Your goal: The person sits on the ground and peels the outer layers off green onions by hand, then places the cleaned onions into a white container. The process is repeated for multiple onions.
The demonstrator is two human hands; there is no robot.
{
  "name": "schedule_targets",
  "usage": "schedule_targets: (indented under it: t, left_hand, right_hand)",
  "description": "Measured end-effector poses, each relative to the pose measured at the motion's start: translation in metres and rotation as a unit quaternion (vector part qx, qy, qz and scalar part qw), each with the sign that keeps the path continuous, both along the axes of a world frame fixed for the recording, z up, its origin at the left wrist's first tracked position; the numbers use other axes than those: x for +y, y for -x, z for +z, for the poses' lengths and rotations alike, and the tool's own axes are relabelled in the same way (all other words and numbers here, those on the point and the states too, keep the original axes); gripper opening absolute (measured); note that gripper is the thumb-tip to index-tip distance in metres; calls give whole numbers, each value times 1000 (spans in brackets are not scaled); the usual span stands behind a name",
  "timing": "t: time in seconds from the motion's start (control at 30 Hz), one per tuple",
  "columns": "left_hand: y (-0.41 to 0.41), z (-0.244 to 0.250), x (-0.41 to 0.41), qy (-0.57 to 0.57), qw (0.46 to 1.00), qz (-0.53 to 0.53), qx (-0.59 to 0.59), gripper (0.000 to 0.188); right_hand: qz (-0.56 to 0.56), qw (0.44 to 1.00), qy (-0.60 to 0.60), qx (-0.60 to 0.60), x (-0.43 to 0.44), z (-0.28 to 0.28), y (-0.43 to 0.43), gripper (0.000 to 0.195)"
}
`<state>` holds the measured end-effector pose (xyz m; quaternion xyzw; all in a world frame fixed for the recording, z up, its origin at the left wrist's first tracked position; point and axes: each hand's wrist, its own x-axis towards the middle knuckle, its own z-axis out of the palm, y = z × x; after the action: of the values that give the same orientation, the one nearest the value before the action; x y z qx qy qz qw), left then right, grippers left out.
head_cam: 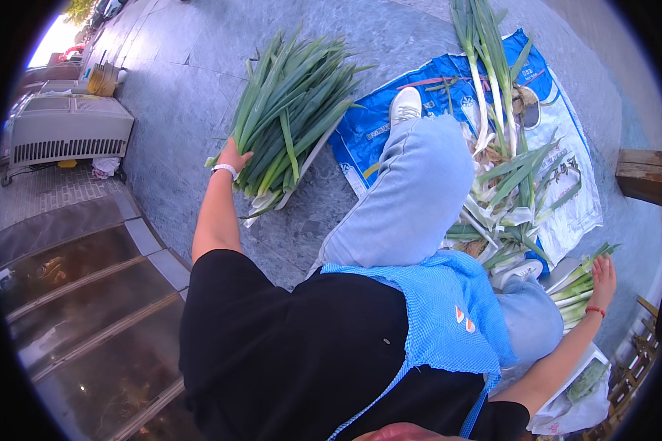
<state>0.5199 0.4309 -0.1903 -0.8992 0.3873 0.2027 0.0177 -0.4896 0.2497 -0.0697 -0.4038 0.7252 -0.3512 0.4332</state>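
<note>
At the left, my left hand point(233, 156) rests against the near left side of a large heap of green leeks or large scallions point(295, 116), which lies on a tray point(315, 154) partly hidden beneath it. Its fingers touch the leaves; whether they grip any is unclear. At the lower right, my right hand point(604, 275) lies over a smaller pile of stalks point(574, 295). Between my legs and beyond, long white-stemmed stalks point(492, 93) with roots and loose leaf trimmings point(521, 182) lie on a blue and white plastic sack point(571, 220).
My feet in white shoes stand at the sack's edges. A wooden block point(644, 171) is at the right, with a plastic bag of greens point(585, 386) at the lower right. Glass-topped cases point(83, 320) stand at the left, a vented appliance point(69, 129) and yellow bucket point(103, 80) beyond.
</note>
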Motion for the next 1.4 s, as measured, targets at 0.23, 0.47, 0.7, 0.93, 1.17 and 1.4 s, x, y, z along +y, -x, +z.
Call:
schedule_targets:
  t: [0.23,0.47,0.7,0.93,1.17,1.4]
  left_hand:
    - [68,57,-82,-96,983,19,-157,127]
    - [113,4,-135,-162,966,17,-203,133]
    - [20,1,-77,-175,981,15,-77,136]
    - [5,-59,-45,-143,989,-14,-46,139]
    - [13,-94,-60,-210,975,-13,-76,136]
    - [14,-95,-80,-274,957,-4,-92,132]
  right_hand:
    - [123,989,-63,60,-17,17,-74,45]
    - [148,975,-127,110,-12,4,-96,42]
    - [170,957,-198,126,-12,-14,-95,38]
    - [169,939,-247,169,-13,-26,-88,35]
    - [150,910,-329,202,7,-35,-63,33]
    - [181,920,-266,224,16,-31,-70,28]
